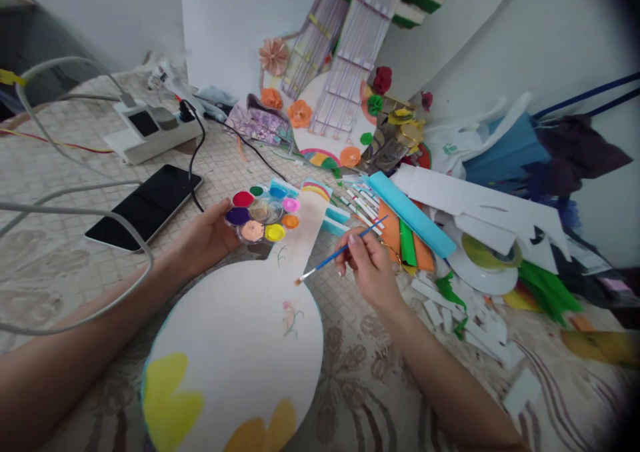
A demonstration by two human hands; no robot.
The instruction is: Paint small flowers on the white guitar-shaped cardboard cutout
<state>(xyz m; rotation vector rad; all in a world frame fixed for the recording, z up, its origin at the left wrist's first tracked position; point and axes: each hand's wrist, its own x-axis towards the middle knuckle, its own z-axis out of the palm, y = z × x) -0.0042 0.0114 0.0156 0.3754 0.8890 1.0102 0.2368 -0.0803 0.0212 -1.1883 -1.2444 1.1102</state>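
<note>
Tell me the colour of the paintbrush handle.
The paintbrush handle in the right hand is blue; the head view shows it best.

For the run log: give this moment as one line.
left hand: holds palette | right hand: holds brush, tip near cutout | phone: left of palette

glossy plastic paint palette (pixel 263 213), matt paper cutout (pixel 240 345)

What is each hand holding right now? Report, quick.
Left hand: closed, holding the paint palette.
Right hand: closed, holding the paintbrush.
</note>
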